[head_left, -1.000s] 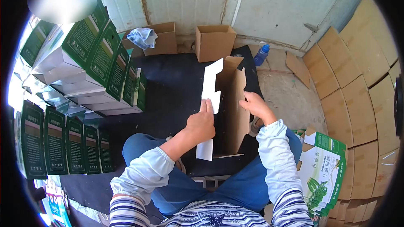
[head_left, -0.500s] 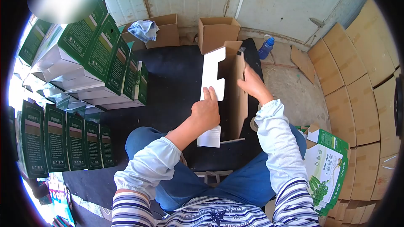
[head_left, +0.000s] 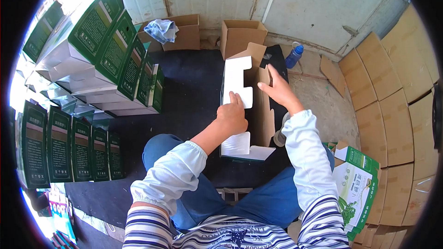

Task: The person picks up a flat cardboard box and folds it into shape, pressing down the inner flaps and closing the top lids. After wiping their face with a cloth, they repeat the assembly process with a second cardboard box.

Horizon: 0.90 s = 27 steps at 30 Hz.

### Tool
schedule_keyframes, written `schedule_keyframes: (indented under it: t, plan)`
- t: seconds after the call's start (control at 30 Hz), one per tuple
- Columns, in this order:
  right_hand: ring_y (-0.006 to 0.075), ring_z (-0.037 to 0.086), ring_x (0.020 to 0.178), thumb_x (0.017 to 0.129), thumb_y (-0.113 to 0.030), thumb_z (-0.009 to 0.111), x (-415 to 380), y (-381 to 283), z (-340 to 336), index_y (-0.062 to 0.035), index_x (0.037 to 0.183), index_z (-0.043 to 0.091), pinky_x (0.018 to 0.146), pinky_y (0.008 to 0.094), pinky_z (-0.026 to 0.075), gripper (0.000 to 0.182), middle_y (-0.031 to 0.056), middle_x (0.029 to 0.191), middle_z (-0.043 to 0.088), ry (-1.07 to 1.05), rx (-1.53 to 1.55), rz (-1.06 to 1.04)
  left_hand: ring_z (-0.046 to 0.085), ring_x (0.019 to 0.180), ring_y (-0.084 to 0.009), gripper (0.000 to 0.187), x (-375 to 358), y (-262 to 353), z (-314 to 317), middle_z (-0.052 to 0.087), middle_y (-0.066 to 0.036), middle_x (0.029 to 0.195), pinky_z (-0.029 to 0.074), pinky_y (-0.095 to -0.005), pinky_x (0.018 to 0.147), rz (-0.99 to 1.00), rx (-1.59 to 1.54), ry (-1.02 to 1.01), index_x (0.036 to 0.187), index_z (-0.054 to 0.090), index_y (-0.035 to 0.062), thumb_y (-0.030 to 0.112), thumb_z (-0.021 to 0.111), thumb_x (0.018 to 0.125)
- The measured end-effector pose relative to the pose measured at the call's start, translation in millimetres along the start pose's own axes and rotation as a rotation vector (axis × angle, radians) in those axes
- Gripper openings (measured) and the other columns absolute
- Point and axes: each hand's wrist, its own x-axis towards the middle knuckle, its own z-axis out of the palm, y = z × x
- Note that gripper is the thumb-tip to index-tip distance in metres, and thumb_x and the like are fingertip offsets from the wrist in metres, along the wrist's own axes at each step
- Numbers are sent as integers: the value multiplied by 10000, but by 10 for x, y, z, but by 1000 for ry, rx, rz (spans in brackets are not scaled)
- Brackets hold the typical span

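An open-topped carton [head_left: 264, 124], brown inside with a white side flap [head_left: 234, 76], stands on the black table surface in front of me. My left hand [head_left: 232, 116] is on its left edge, two fingers lying over the white flap and the others curled in; its thumb is hidden. Along the opposite wall is my right hand [head_left: 282, 91], thumb and forefinger spread apart at the edge. A smaller white flap [head_left: 236, 145] and a front flap [head_left: 258, 153] stick out at the near end.
Green-and-white printed cartons [head_left: 106, 37] are stacked at left, with a row of dark green ones [head_left: 60, 147] nearer. Behind are two brown boxes [head_left: 240, 37], one with a blue cloth [head_left: 161, 31]. A blue bottle [head_left: 294, 56] stands back right. Brown boxes [head_left: 392, 92] line the right.
The near-end flap now sticks outward. My right hand's fingers have spread further apart, while my left hand stays on the white flap. The camera view has shifted slightly.
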Motion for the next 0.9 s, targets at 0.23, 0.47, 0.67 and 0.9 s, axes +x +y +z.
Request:
schedule_keyframes:
  t: [0.23,0.47,0.67,0.9]
  plan:
    - [321,602,797,825,-359,637,-1238,-1235,-436,-36,882,602,709,410,482,330,144,831,596,-447,-278,-312,647,983,-351,805,-9,-49,82,257,-354,1421,554,-366,717,26,28,86,1363,253,-161,289,556,769]
    - [287,604,875,789,-114,602,-1585,-935,-327,-47,854,590,895,396,447,94,122,836,605,-437,-275,-532,649,972,-339,828,-32,-7,42,296,-362,1400,544,-390,755,32,17,85,1350,254,-173,267,566,723]
    - [279,569,969,784,-184,665,-1570,-983,-268,-32,849,548,820,386,488,203,126,983,582,-239,-440,-475,673,866,-331,801,-79,74,171,320,-351,1391,548,-376,704,79,45,115,1348,293,-151,278,560,725]
    - [195,572,854,772,-318,678,-1563,-863,20,-68,854,556,671,310,509,291,51,819,553,-167,-680,-141,669,826,-339,759,-106,22,254,330,-304,1409,543,-374,717,156,105,138,1348,347,-89,407,554,812]
